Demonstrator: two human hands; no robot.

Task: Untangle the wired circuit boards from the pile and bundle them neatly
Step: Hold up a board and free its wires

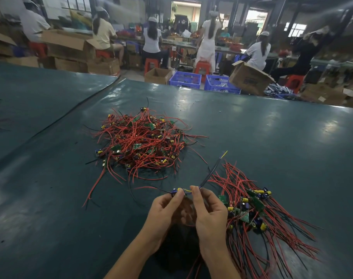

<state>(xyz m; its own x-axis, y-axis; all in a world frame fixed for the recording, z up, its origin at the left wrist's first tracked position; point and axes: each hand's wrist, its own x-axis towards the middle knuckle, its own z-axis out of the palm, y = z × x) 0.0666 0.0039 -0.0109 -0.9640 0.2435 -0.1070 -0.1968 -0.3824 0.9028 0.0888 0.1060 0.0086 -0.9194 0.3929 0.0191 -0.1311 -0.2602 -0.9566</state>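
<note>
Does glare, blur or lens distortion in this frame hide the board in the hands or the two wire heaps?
Head view: fisheye bows the table; glare patches sit on its right side; background workers are soft; tangled pile and sorted bundle read sharp; left hand and right hand pinch the wired board clearly, only its trailing wire smeared.

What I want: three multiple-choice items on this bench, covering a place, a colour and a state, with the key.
1. The straightened bundle lies: A) at the far edge B) beside the right hand C) in a box.
2. Most wires in the tangled pile are: A) blue B) white C) red.
3. The left hand and right hand: A) lie flat B) pinch one wired board C) hold scissors.
Key: B, it lies right of that hand; C, red strands dominate; B, both sets of fingertips grip it.
</note>
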